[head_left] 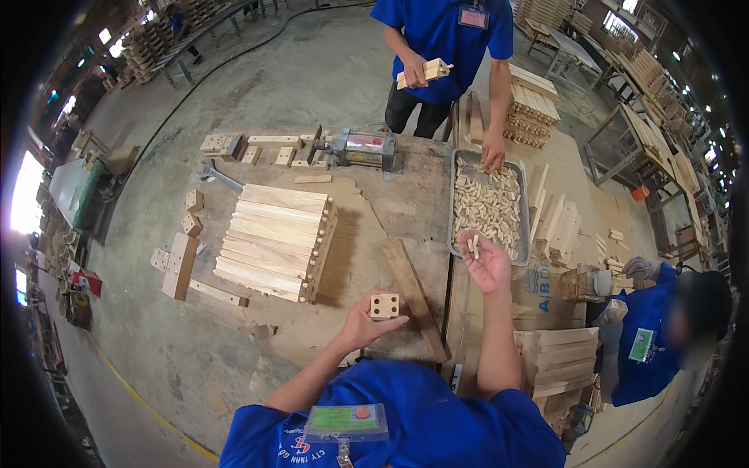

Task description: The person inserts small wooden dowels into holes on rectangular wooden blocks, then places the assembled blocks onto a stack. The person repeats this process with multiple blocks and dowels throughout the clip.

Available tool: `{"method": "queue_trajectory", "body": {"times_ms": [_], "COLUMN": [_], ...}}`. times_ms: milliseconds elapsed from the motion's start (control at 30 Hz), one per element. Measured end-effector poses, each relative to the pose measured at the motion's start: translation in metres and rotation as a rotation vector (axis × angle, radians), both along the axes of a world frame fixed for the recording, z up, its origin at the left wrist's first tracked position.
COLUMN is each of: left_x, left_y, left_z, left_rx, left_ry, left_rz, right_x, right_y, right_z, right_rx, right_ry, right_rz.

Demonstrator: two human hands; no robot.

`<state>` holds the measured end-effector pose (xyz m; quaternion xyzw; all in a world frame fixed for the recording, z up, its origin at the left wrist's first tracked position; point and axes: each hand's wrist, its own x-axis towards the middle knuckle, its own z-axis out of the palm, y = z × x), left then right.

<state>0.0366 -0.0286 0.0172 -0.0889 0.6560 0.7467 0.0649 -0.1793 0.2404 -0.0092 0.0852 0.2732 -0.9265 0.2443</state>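
My left hand point(359, 326) is closed around wooden sticks held end-up, whose pale square end faces point(385, 306) show several dark round holes. Palm up, my right hand point(490, 269) lies at the near edge of a grey tray point(451, 210), with a few short wooden dowels point(473, 247) held in its curled fingers. Loose dowels point(485, 195) of the same kind fill the tray. To the left of my left hand, a stack of pale wooden sticks point(273, 242) rests on the worktable, dowels poking out along its right side.
Opposite, a co-worker's hand point(493, 152) reaches into the tray; the other hand point(413, 72) holds wooden pieces. A pneumatic cylinder point(363, 148) sits at the table's far side. A loose wooden strip point(413, 296) lies beside my left hand. Another co-worker point(644, 335) is at the right.
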Motion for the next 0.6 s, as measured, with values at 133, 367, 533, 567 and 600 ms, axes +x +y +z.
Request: {"method": "queue_trajectory", "body": {"times_ms": [133, 367, 533, 567, 600], "left_x": [-0.001, 0.002, 0.002, 0.004, 0.003], "left_y": [0.001, 0.004, 0.005, 0.005, 0.004], "left_z": [-0.007, -0.003, 0.003, 0.001, -0.001], "left_rx": [-0.029, -0.074, -0.085, -0.075, -0.069], "left_ry": [0.068, 0.055, 0.035, 0.035, 0.039], "left_rz": [-0.009, -0.015, -0.009, -0.005, -0.003], "right_x": [0.022, 0.053, 0.086, 0.091, 0.095], "right_y": [-0.012, -0.027, -0.050, -0.053, -0.058], "right_z": [0.031, 0.062, 0.114, 0.120, 0.125], "right_rx": [0.050, 0.445, 0.816, 0.896, 0.963], "right_ry": [0.036, 0.276, 0.498, 0.555, 0.693], "right_rz": [0.029, 0.182, 0.453, 0.528, 0.534]}}
